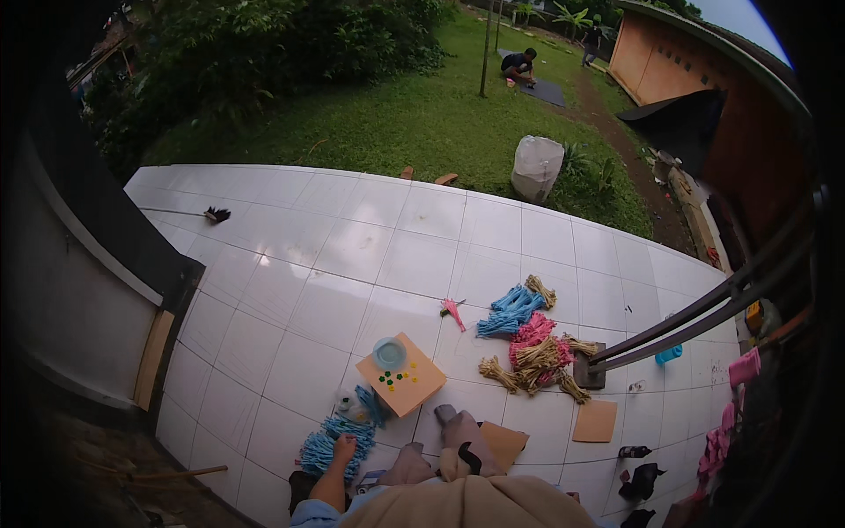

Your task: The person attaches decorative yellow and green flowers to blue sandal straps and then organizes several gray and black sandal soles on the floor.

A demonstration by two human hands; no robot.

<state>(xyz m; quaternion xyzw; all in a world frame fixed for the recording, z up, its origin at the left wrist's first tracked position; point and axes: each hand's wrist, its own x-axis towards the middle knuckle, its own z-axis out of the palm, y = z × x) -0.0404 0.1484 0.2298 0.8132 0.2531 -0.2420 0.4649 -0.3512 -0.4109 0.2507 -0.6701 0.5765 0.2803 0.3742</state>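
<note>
At the lower left my left hand (344, 447) rests over a heap of light-blue bundled sticks or strands (319, 458). Its fingers look closed, and what they hold is too small to make out. Beside the heap lies a clear plastic bag (351, 406) with more blue bundles. A tan square board (421, 361) lies ahead of my legs. It carries a round translucent bowl (389, 354) and several small green and yellow flower-shaped pieces (393, 378). My right hand does not show.
Blue bundles (512, 310), pink bundles (533, 330) and straw-coloured bundles (539, 359) pile up on the tiles at right, beside a metal post's base (588, 368). A pink bundle (453, 313) and another tan board (595, 421) lie nearby. A person (519, 65) crouches on the lawn.
</note>
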